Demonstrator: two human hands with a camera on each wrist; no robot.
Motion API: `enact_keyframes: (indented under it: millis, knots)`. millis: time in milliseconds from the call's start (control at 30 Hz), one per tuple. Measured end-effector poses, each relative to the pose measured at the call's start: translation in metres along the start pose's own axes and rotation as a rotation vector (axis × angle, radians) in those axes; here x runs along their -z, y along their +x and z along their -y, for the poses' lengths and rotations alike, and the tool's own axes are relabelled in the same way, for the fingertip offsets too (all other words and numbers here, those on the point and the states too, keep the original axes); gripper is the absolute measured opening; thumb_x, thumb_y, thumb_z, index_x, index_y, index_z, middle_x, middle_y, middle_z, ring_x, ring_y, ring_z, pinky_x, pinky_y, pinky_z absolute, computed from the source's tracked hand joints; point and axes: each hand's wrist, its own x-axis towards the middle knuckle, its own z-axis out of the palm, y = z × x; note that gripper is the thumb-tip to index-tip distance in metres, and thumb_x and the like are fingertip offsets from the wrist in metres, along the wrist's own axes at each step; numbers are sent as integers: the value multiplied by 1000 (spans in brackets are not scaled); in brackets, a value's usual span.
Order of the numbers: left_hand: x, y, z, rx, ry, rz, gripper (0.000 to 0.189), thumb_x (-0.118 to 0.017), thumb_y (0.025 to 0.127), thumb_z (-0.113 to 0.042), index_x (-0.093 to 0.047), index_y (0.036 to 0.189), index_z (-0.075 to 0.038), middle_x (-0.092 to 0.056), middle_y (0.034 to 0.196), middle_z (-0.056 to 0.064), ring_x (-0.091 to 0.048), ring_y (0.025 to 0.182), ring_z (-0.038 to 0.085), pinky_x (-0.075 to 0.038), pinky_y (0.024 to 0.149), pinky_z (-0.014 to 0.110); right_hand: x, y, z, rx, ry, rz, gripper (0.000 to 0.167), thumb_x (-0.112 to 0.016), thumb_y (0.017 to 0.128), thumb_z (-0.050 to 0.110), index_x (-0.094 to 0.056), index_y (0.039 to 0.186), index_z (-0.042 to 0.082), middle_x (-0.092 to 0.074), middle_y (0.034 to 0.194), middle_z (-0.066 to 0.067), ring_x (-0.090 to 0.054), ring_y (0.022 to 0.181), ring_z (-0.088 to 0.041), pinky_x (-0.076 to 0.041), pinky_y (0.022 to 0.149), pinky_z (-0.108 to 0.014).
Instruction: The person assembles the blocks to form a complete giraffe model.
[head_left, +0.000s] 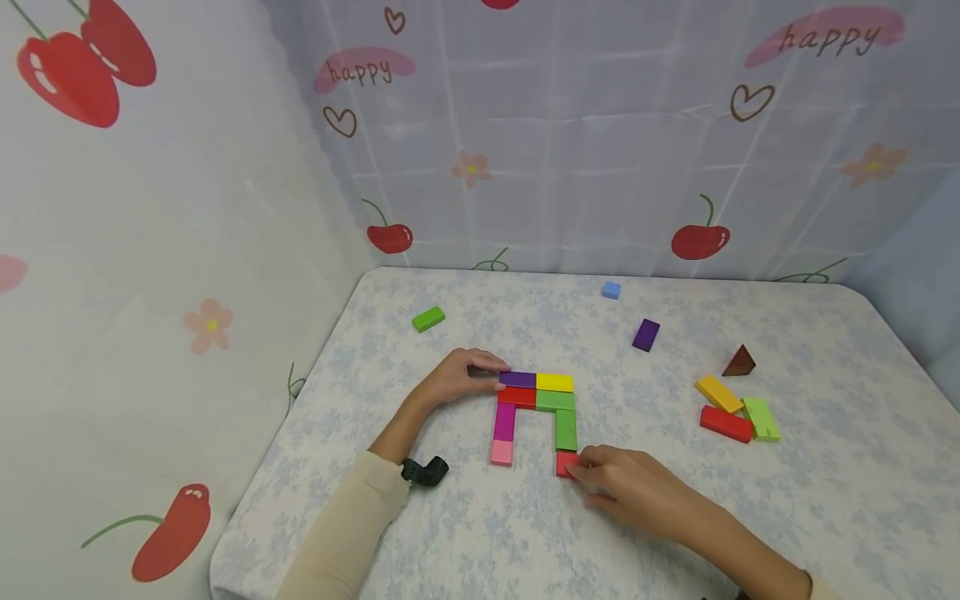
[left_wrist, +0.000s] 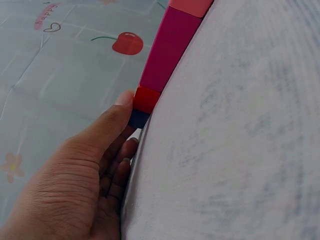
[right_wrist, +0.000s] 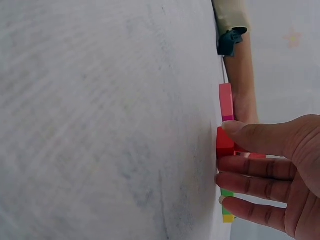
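Flat coloured blocks form an arch on the table. My left hand [head_left: 459,377] holds its far left corner, thumb and forefinger at the end of the purple block [head_left: 517,380]; in the left wrist view the thumb also touches the red block [left_wrist: 147,99] beside it. A yellow block [head_left: 555,383] and a green block [head_left: 555,401] continue the top. Magenta [head_left: 504,423] and pink [head_left: 502,453] blocks make the left leg. Under a second green block [head_left: 566,430], my right hand [head_left: 633,490] pinches a red block [head_left: 564,463] at the right leg's near end.
Right of the arch lie an orange block [head_left: 718,393], a red block [head_left: 726,424], a lime block [head_left: 762,419] and a brown triangular piece [head_left: 739,362]. Farther back are purple [head_left: 646,335], blue [head_left: 611,290] and green [head_left: 428,319] blocks. Printed curtains border the table [head_left: 420,550].
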Motion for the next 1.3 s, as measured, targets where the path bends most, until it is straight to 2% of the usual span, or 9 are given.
enact_keyframes:
  millis: [500, 633, 800, 1067, 1200, 1300]
  knots:
    - [1, 3, 0, 3, 2, 10, 33, -84, 86, -17, -78, 119, -17, -73, 118, -6, -62, 115, 11, -49, 103, 32, 1, 2, 1, -12, -33, -22, 40, -86, 82, 22, -77, 119, 9, -69, 111, -2, -66, 96, -15, -60, 79, -32]
    - [0, 2, 1, -9, -2, 7, 34, -84, 86, -17, -78, 119, -16, -73, 119, -3, -63, 115, 13, -49, 102, 33, 3, -1, 1, -36, -57, -17, 46, -86, 82, 24, -74, 124, 11, -69, 109, 0, -66, 93, -12, -60, 77, -32]
    - [0, 2, 0, -11, -1, 4, 34, -84, 86, -18, -78, 119, -16, -72, 119, -3, -63, 115, 13, -49, 103, 34, 11, -9, -9, -126, -88, -83, 55, -87, 81, 23, -69, 132, 13, -70, 112, 0, -68, 96, -15, -60, 78, -34]
    - [1, 1, -2, -23, 30, 5, 34, -84, 86, -18, -78, 119, -16, -73, 119, -4, -62, 116, 13, -49, 103, 35, 32, -30, -38, -329, -146, -182, 53, -89, 79, 22, -71, 128, 10, -69, 121, -15, -67, 109, -35, -60, 79, -48]
    - [1, 0, -1, -17, 37, 6, 35, -84, 86, -19, -78, 120, -16, -73, 119, -4, -62, 116, 13, -48, 104, 35, 36, -44, -58, -365, -173, -246, 52, -89, 79, 20, -72, 125, 5, -67, 122, -20, -67, 106, -39, -60, 67, -42]
    - [1, 0, -1, -16, 32, 3, 34, -84, 86, -19, -78, 119, -16, -73, 119, -4, -62, 116, 13, -48, 104, 35, 37, -57, -73, -372, -195, -287, 50, -89, 78, 17, -72, 122, 1, -65, 122, -25, -67, 103, -41, -59, 64, -43]
